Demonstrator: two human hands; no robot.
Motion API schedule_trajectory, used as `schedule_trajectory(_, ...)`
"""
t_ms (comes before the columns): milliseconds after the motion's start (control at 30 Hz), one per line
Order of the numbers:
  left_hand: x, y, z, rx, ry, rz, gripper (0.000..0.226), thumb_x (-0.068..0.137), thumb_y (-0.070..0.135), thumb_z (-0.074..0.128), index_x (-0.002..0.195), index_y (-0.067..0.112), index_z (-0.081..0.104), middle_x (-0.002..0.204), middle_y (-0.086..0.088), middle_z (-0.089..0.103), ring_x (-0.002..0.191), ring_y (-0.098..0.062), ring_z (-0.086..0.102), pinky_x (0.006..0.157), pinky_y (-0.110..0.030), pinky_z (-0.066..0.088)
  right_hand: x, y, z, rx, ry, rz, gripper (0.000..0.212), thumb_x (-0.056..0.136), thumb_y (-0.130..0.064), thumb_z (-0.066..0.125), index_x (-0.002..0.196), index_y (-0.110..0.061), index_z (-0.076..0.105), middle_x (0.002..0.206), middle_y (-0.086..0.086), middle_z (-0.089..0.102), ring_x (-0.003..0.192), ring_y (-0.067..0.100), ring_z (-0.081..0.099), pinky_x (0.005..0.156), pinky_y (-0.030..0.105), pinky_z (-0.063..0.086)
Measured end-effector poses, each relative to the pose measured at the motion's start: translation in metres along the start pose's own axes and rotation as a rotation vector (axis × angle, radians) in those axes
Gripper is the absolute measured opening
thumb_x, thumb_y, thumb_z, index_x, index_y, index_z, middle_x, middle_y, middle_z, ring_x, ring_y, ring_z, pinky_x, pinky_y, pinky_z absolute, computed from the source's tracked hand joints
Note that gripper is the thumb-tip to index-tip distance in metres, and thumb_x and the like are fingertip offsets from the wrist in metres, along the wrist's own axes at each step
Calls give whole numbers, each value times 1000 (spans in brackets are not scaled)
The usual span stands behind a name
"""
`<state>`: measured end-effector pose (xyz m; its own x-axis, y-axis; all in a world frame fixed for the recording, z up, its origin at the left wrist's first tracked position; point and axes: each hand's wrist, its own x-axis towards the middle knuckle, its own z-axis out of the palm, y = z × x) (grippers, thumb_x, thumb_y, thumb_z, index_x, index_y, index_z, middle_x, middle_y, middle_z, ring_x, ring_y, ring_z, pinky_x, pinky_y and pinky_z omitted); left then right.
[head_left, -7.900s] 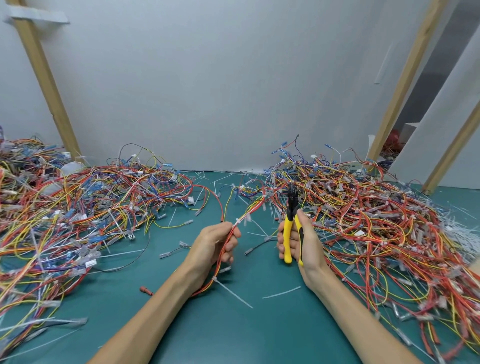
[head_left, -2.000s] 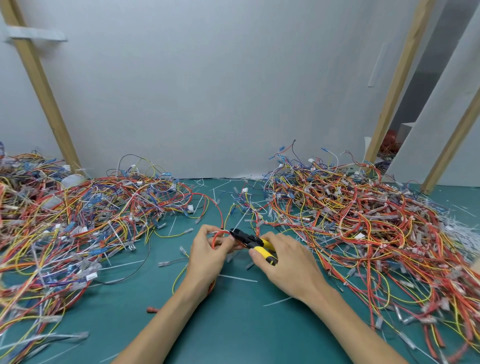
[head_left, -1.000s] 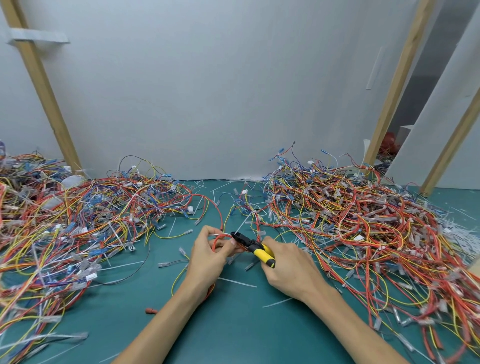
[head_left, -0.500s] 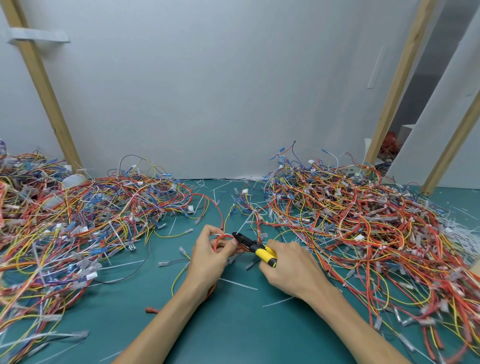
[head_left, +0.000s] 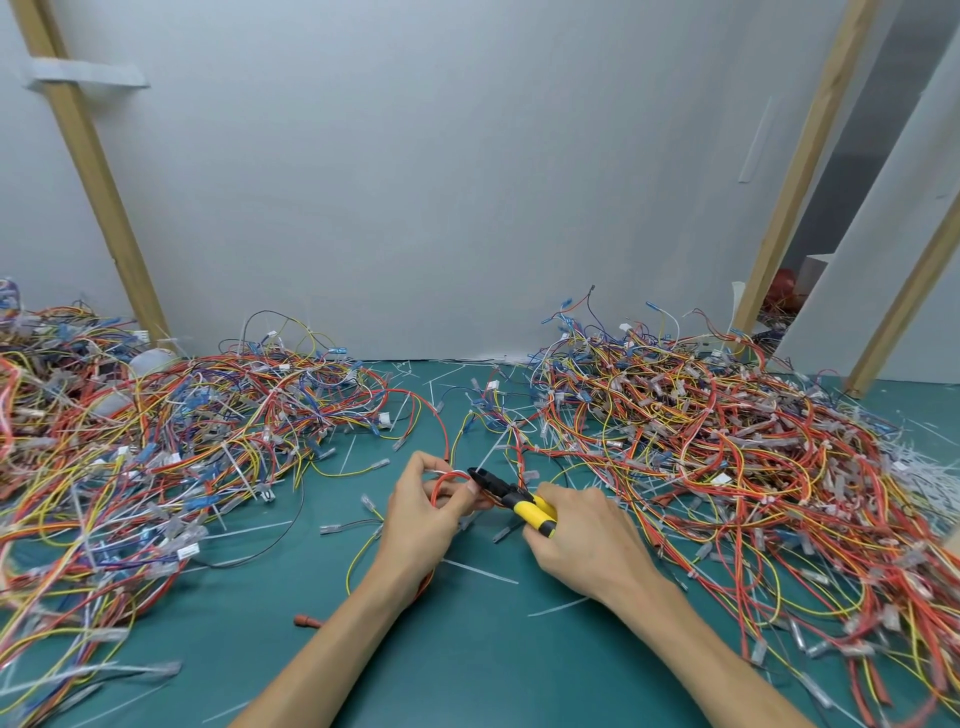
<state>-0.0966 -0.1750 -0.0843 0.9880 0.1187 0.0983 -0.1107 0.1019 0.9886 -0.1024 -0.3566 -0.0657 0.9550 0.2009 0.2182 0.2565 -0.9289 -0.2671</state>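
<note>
Head view shows the red wire loop (head_left: 449, 483), a few thin red wires bent into a small ring with something thin and white across its top. It is just above the green mat (head_left: 493, 665), in the middle between the two heaps, and a longer red and yellow tail goes down under the wrist.

The left hand (head_left: 426, 514) pinches the red wire loop, with thumb and fingers curled around it. The right hand (head_left: 587, 540) grips the cutters (head_left: 511, 496); its fingers are closed around the yellow handles, and the black nose points left and touches the loop. Whether the blades are open, one cannot tell.

There are two hands, one pair of cutters and one loop. Two big heaps of wires lie on the mat, the left heap (head_left: 156, 441) and the right heap (head_left: 727, 457). Three wooden posts (head_left: 93, 171) stand at the wall.

About eight seconds before, the cutters stood upright in the right hand, apart from the left hand. Now they lie low, with the nose at the loop. Since half a second ago, almost nothing has moved.
</note>
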Motion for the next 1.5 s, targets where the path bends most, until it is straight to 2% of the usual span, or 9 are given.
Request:
schedule_trajectory(100, -1, 1, 0, 5, 0, -2, 24, 90, 1, 63, 91, 11, 42, 72, -15, 70, 78, -29, 74, 82, -39, 53, 0, 0, -1, -1, -4, -1, 29, 82, -44, 52, 67, -25, 35, 60, -5, 46, 52, 10, 40, 45, 28, 25)
schedule_trajectory(367, -2, 2, 0, 26, 7, 19, 22, 90, 1, 63, 92, 8, 43, 73, -16, 71, 76, -28, 74, 78, -39, 52, -2, 2, 2, 28, 26, -17, 24, 80, -44, 49, 71, -24, 39, 59, -4, 47, 55, 15, 44, 47, 31, 27)
schedule_trajectory(533, 1, 0, 0, 22, 6, 14, 21, 91, -3, 61, 92, 8, 43, 73, -15, 73, 77, -29, 74, 83, -41, 55, -2, -3, 11, 42, 43, -79, 19, 83, -43, 48, 81, -29, 36, 72, -8, 47, 69, 21, 47, 57, 34, 34)
schedule_trajectory(633, 1, 0, 0, 29, 2, 18, 22, 91, -4, 60, 91, 8, 42, 71, -12, 73, 76, -28, 74, 81, -39, 55, -1, -2, 12, 54, 37, -85, 18, 83, -42, 49, 83, -30, 36, 74, -8, 47, 71, 21, 48, 57, 34, 32)
schedule_trajectory(833, -1, 0, 1, 29, -21, 17, 22, 89, 0, 64, 93, 8, 43, 73, -13, 73, 77, -28, 74, 85, -43, 53, -1, 0, 8, 39, 14, -47, 26, 83, -45, 48, 69, -29, 32, 62, -4, 47, 66, 26, 48, 54, 35, 31)
schedule_trajectory(1000, -3, 1, 2, 46, -21, 11, 22, 89, -1, 63, 93, 8, 43, 76, -16, 73, 77, -28, 74, 87, -50, 52, 0, 1, 4, 22, -1, -40, 26, 84, -47, 47, 69, -28, 37, 60, -5, 49, 62, 24, 49, 54, 34, 35)
schedule_trajectory(1133, -3, 2, 2, 46, -27, 7, 22, 90, -1, 63, 92, 9, 43, 75, -15, 73, 77, -29, 74, 86, -54, 51, 0, 1, 3, 14, -6, -32, 26, 81, -47, 47, 66, -30, 36, 58, -5, 47, 58, 20, 46, 50, 32, 31)
schedule_trajectory(1333, -4, 3, 2, 52, -24, 11, 23, 89, -1, 63, 93, 8, 42, 79, -21, 72, 77, -27, 74, 74, -33, 53, 1, 1, 1, 18, -19, -17, 21, 81, -48, 48, 72, -31, 38, 57, -6, 46, 58, 19, 45, 49, 32, 31)
schedule_trajectory(1500, -5, 5, 3, 45, -24, 19, 23, 89, -1, 63, 92, 8, 42, 79, -22, 71, 76, -27, 74, 70, -29, 54, 4, 3, -3, 47, -53, 6, 18, 82, -46, 51, 79, -27, 53, 63, -4, 55, 62, 19, 51, 49, 30, 33)
